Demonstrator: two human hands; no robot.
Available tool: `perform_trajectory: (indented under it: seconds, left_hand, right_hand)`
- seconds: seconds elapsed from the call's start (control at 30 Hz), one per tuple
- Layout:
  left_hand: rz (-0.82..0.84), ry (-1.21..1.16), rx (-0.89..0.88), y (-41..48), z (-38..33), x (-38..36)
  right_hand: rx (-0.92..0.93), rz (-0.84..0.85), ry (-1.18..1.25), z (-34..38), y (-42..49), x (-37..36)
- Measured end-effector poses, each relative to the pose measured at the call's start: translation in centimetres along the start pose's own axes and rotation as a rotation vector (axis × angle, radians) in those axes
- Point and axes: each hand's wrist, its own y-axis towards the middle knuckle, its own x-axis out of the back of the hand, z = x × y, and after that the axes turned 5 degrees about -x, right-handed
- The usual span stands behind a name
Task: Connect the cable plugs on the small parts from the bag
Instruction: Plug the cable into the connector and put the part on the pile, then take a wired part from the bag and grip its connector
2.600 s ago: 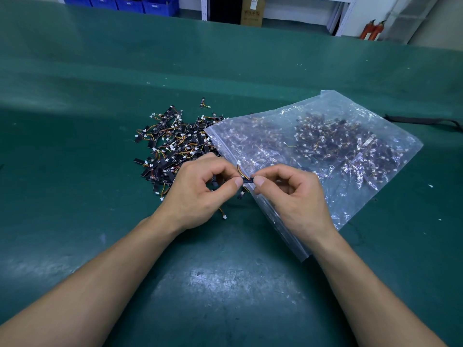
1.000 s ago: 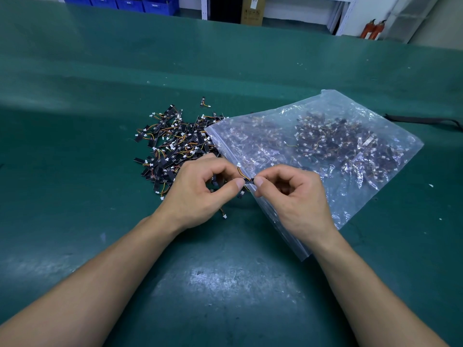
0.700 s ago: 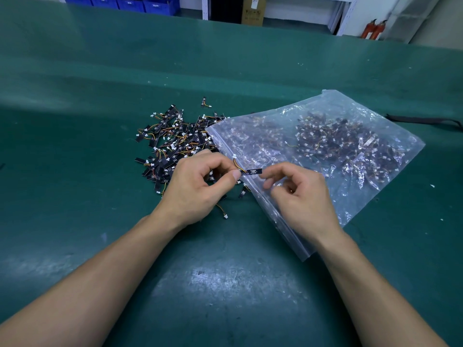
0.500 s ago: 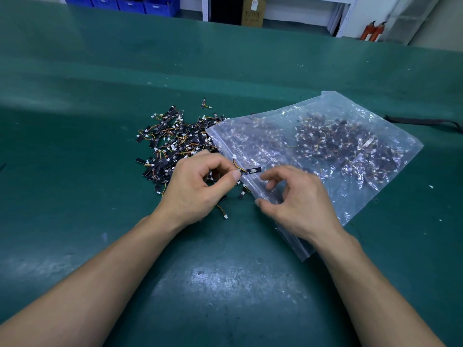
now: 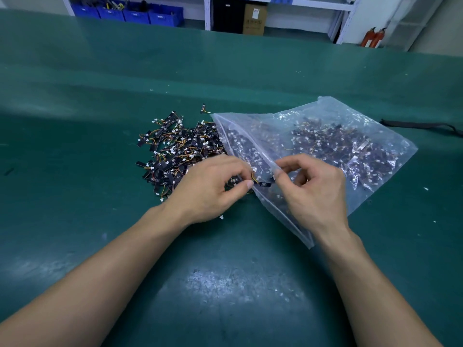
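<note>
The left hand pinches a small black part with orange wires between thumb and forefinger, over the middle of the green table. The right hand is just beside the part, fingers curled; whether it grips anything cannot be told. The clear bag lies right of the loose pile, touching it. The label on the cardboard box beyond the far edge is illegible.
</note>
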Motion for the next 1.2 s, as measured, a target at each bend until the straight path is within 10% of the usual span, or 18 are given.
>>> perform_trajectory:
  seconds: [0.4, 0.77, 1.2]
  left_hand:
    - [0.152, 0.284, 0.332, 7.5, -3.1, -2.8]
    - [0.186, 0.325, 0.231, 7.1, -3.4, -5.2]
    - [-0.009, 0.307, 0.395, -1.0, 3.0, 2.1]
  right_hand:
    - [0.097, -0.131, 0.051, 0.7, 0.3, 0.9]
    - [0.146, -0.158, 0.061, 0.4, 0.2, 0.6]
    - [-0.035, 0.33, -0.169, -0.7, -0.9, -1.7]
